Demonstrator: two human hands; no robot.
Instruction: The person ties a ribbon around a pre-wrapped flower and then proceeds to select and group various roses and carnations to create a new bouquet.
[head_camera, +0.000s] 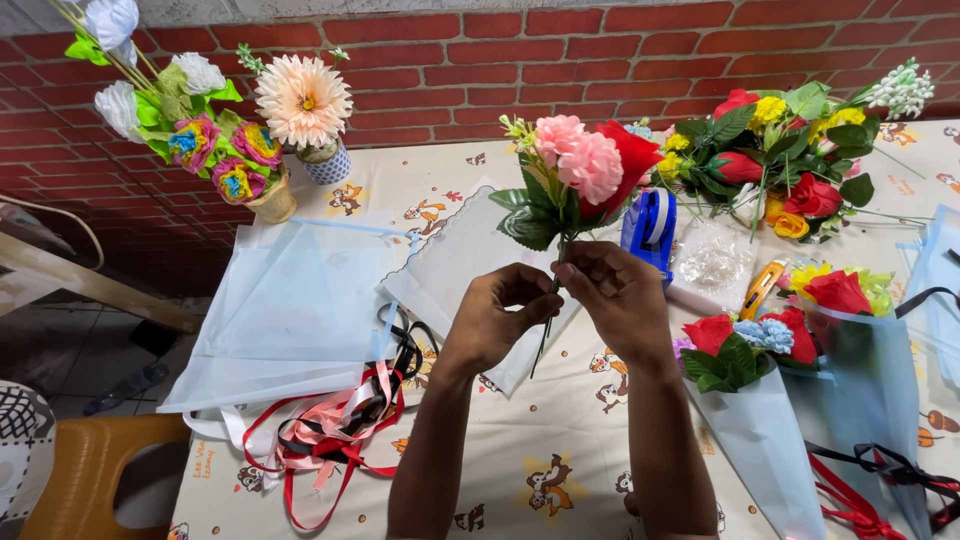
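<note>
Holding an upright artificial flower bunch (580, 175) by its stems, left hand (497, 318) and right hand (618, 298) pinch closed just below the blooms.

The hands (560, 305) hide the bouquet (580, 175) stems; the wrapped cone (770, 440) runs off the bottom edge.

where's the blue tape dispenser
In the head view the blue tape dispenser stands on the table right of centre, just behind the held bunch of flowers.

Two bare forearms and hands (560, 305), no sleeves, rings or watch.
</note>
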